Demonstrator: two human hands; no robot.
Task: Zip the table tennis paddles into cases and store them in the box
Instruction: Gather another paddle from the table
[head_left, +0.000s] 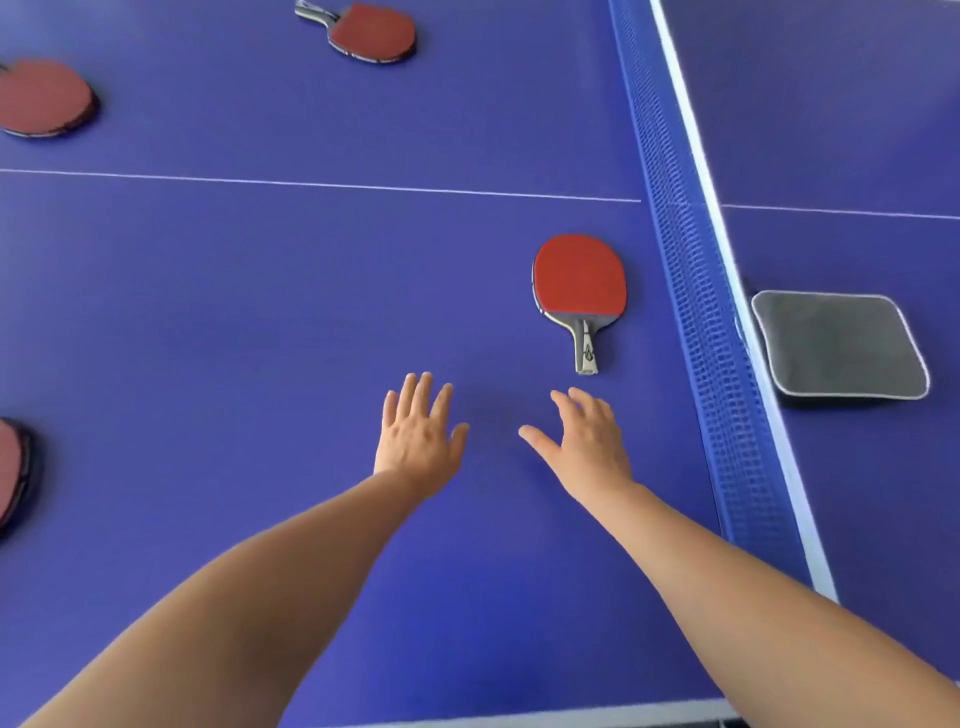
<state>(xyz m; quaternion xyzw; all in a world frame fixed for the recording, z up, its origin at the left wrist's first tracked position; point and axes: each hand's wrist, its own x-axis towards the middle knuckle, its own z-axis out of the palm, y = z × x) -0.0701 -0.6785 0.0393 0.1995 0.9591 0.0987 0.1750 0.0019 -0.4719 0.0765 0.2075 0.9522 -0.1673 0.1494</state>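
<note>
Both hands, left hand (418, 441) and right hand (587, 441), hover empty, fingers spread wide, right one near the paddle (579, 283) on the counter (260, 312).

Four red-rubbered table tennis paddles lie on the purple worktop (260, 291). The first paddle (579, 291), with a grey and yellow handle, sits just ahead of the right hand (587, 441). The second paddle (371, 32) lies far ahead of the left hand (418, 436). The third paddle (44, 97) and the fourth paddle (13, 467) lie far to that hand's left, both cut by the frame edge. One grey square fabric case (839, 345) with pale piping lies right of the right hand, beyond the one blue mesh net (691, 291). Two bare hands show.
</note>
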